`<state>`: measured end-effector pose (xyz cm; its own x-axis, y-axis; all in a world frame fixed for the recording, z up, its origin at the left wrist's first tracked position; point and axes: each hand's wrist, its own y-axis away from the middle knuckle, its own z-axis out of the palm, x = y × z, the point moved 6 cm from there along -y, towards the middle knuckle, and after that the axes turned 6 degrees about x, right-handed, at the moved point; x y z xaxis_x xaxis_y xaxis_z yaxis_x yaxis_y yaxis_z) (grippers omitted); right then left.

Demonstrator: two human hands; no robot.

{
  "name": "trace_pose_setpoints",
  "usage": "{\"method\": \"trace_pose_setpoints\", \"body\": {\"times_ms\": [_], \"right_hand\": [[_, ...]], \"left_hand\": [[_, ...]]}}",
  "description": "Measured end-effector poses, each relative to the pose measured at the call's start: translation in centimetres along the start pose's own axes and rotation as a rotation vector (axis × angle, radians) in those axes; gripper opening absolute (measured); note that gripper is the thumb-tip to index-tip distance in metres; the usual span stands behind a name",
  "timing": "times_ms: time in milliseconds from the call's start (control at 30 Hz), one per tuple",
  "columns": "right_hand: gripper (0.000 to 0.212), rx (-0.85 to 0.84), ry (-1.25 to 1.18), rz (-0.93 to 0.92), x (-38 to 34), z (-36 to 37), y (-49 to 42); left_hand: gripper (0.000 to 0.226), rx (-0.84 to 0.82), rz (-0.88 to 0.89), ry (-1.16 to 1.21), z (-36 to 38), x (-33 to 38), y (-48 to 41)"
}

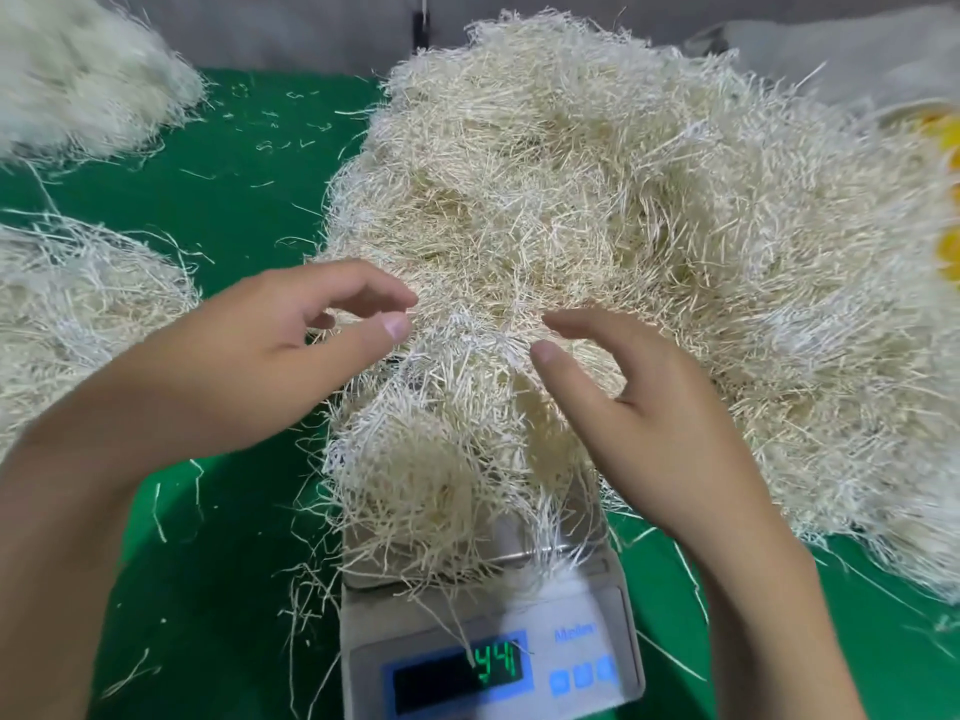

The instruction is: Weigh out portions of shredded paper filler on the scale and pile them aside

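A small grey digital scale [582, 605] stands at the bottom centre, its green display reading 44. A portion of cream shredded paper filler [441, 480] is heaped on its platform and runs into the big filler heap [649, 210] behind it. My left hand [270, 350] hovers over the portion's left side with fingers loosely curved and thumb extended, holding nothing. My right hand [639, 402] hovers over the portion's right side, fingers relaxed and spread, thumb pointing left, with no strands gripped.
Two weighed-out filler piles lie on the green table cover [234, 563]: a near pile [78, 314] at the left edge and a far pile [78, 70] at the top left. Loose strands litter the cover. A white bag with yellow print [935, 148] sits at far right.
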<state>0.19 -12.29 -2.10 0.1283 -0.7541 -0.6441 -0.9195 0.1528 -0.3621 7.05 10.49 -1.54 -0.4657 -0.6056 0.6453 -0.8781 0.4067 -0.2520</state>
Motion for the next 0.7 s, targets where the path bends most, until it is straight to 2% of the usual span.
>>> {"method": "trace_pose_setpoints", "body": {"times_ms": [200,533,600,700], "right_hand": [[0.04,0.015,0.005,0.012,-0.2,-0.9,0.5],[0.037,0.002,0.025,0.006,-1.2,-0.5,1.1],[0.046,0.001,0.018,0.017,-1.2,-0.6,1.1],[0.081,-0.053,0.027,0.083,-1.4,0.0,1.5]], "left_hand": [[0.056,-0.043,-0.048,-0.05,-1.1,0.0,0.8],[0.058,-0.115,-0.041,-0.134,-2.0,-0.6,1.9],[0.06,-0.136,-0.038,-0.167,-2.3,-1.3,1.9],[0.05,-0.167,-0.03,-0.264,-2.7,-2.5,2.1]]}}
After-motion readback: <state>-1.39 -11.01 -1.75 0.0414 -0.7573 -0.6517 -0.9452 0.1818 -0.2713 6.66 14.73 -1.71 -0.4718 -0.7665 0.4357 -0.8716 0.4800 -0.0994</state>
